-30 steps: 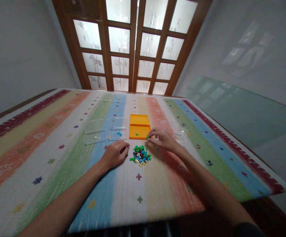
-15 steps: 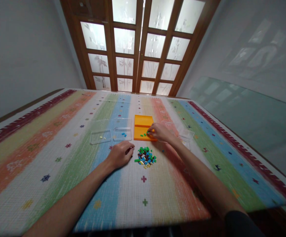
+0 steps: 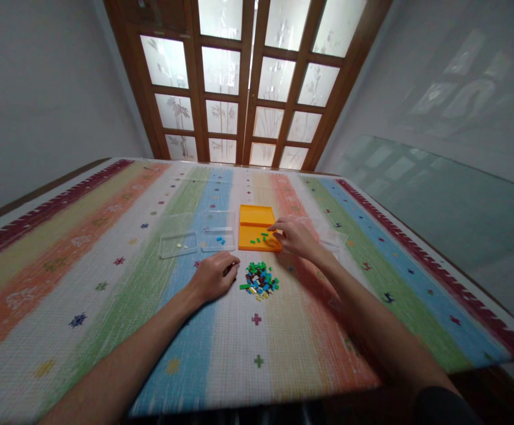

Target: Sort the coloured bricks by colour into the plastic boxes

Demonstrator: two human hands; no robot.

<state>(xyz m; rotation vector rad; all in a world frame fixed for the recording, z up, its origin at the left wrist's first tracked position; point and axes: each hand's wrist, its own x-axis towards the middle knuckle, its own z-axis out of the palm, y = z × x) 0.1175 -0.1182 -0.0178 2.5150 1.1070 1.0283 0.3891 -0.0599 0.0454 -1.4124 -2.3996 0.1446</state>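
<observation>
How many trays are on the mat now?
4: yellow-bit clear tray far left, blue-bit clear tray beside it, orange tray at the right hand, and a half-hidden clear tray right of that hand.

— What's worn?
— A dark sleeve (image 3: 438, 407), lower right of the frame, on the right arm (image 3: 363, 319).
— And the left arm (image 3: 119, 360)?
— Bare down to the bottom edge; left hand (image 3: 212, 277) and right hand (image 3: 295, 236) bare too.

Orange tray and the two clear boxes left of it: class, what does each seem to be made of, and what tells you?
Orange tray: likely moulded plastic, opaque, even colour, fairly matte. Clear boxes: probably thin hard plastic, see-through with pale glinting rims; glass cannot be ruled out.
</observation>
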